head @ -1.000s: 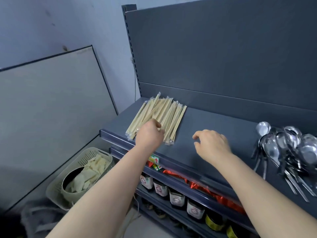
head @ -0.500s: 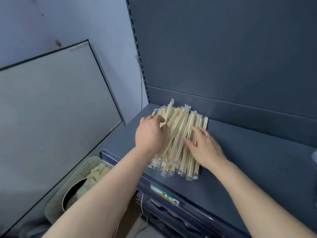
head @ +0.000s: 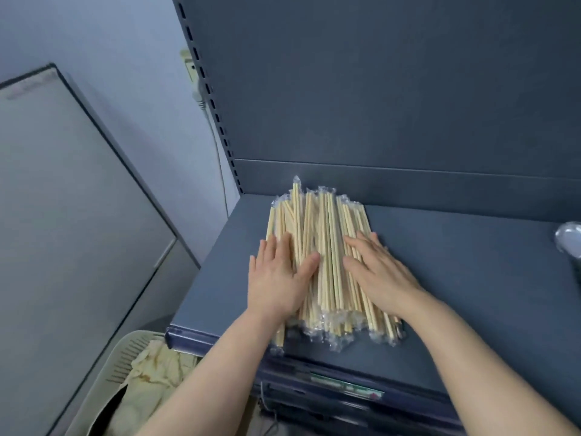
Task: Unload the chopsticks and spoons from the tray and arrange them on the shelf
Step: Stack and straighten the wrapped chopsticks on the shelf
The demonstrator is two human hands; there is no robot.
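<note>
Soft, cool, even light across your view, faint shadows under your left hand (head: 278,280) and right hand (head: 382,275), small glints on the wrapped chopsticks (head: 327,234), bright sheen on the spoon (head: 569,240) at your right edge, straight lines bowing toward corners, mild softness throughout

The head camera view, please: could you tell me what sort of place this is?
Probably a shop or its stockroom: a dark metal shelf with a slotted upright, a label strip on its front edge, and a pile of wrapped disposable chopsticks lying on it.
</note>
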